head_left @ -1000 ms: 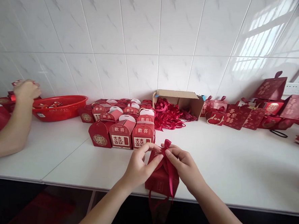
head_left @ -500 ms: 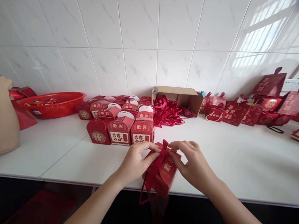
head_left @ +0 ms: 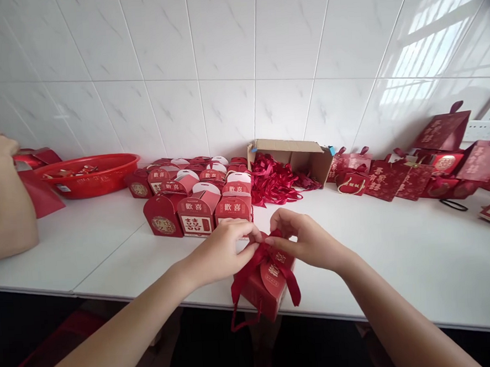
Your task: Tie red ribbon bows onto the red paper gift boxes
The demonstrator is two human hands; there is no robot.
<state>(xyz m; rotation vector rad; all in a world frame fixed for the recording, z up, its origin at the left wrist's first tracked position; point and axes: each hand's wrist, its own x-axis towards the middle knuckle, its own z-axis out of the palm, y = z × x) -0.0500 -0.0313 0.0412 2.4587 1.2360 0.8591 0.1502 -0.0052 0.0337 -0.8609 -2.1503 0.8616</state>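
A red gift box [head_left: 263, 291] with gold characters lies at the table's front edge, a cord handle hanging from its near side. Over its top runs a dark red ribbon [head_left: 291, 285], looped, with one tail falling down the right side. My left hand [head_left: 229, 247] pinches the ribbon from the left, thumb against fingers. From the right, my right hand [head_left: 304, 238] pinches it too, fingers bent above the box top. The fingertips of both hands nearly meet at the bow, and they partly hide the knot.
Rows of red gift boxes [head_left: 197, 214] stand behind my left hand. A cardboard box [head_left: 305, 146] lies on its side, with red ribbons [head_left: 272, 182] spilling out. Finished-looking boxes and bags [head_left: 388, 180] line the right. At left are a red basin [head_left: 99, 184] and another person's arm [head_left: 5, 203].
My right hand has turned inward over the bow, closer to my left fingertips. A ribbon tail now hangs down the box's right side. The view has shifted slightly.
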